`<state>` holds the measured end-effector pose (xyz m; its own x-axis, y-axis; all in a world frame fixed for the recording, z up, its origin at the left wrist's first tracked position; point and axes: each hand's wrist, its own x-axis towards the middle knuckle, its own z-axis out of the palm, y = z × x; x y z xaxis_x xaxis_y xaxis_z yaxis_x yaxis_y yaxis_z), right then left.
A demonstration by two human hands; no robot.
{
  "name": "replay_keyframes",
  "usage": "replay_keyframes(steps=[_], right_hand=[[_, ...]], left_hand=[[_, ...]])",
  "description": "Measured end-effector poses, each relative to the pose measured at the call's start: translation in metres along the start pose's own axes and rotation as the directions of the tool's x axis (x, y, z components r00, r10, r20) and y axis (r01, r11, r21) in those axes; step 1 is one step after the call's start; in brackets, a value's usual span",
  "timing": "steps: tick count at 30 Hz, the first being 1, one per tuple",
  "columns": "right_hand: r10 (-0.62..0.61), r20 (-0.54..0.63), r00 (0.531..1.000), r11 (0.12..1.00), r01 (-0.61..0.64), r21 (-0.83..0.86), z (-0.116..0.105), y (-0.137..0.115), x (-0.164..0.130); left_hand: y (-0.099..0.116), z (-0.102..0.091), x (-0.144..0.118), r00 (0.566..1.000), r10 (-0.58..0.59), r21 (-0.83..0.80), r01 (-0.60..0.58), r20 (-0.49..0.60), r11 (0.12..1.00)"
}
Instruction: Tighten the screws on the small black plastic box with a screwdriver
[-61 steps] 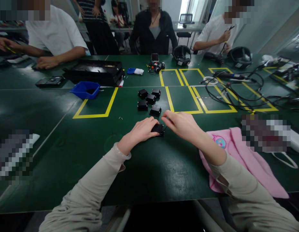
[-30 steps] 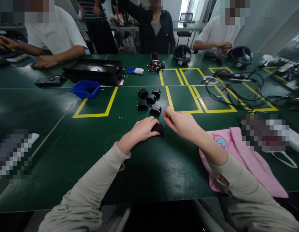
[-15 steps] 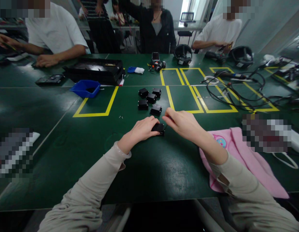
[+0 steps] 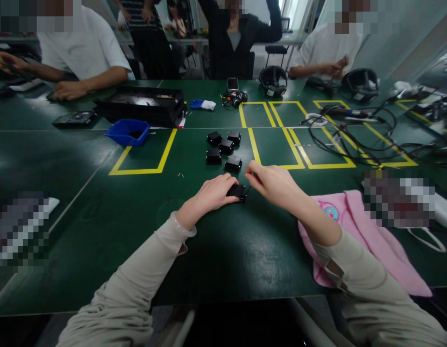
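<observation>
Fingers of my left hand [image 4: 216,190] grip a small black box [image 4: 239,193] on the green table. To its right, my right hand [image 4: 272,182] is closed in a pinch around a thin dark rod-like tool [image 4: 249,189]. The tool's lower end comes down at the box's right end, and its exact kind is too small to make out. Just beyond my hands lie several similar black boxes, the nearest one [image 4: 233,164] close to my right fingertips.
A blue scoop-shaped tray [image 4: 128,133] and a long black case [image 4: 140,107] stand at the left. Pink cloth [image 4: 357,236] lies under my right forearm. Cables [image 4: 313,140] tangle at the right, over yellow tape outlines. Several people are across the table.
My right hand has shifted very slightly to the right, while my left hand stays on the box. Across the table, the person in black has raised both arms.
</observation>
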<state>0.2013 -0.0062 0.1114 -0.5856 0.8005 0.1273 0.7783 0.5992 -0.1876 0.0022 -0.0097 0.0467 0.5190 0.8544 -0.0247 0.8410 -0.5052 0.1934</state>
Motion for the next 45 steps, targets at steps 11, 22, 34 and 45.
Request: replay_keyframes(steps=[11,22,34,45], right_hand=[[-0.019,-0.001,1.0,1.0,0.019,0.013,-0.0002,0.0011,0.0],[-0.005,-0.018,1.0,1.0,0.006,0.019,0.001,0.0027,0.0],[0.0,-0.012,1.0,1.0,0.0,-0.004,-0.0004,0.0011,0.0001],[-0.033,0.014,0.999,0.999,0.033,0.009,-0.0048,0.0009,-0.0019]], left_hand=[[0.0,0.001,0.0004,1.0,0.0,-0.007,0.0,0.007,1.0],[-0.0004,0.0009,0.0,1.0,-0.001,-0.009,0.001,0.0,1.0],[0.0001,0.0001,0.0002,1.0,0.002,-0.001,-0.002,0.001,1.0],[0.0,0.0007,0.0012,1.0,0.007,0.013,-0.007,-0.001,1.0]])
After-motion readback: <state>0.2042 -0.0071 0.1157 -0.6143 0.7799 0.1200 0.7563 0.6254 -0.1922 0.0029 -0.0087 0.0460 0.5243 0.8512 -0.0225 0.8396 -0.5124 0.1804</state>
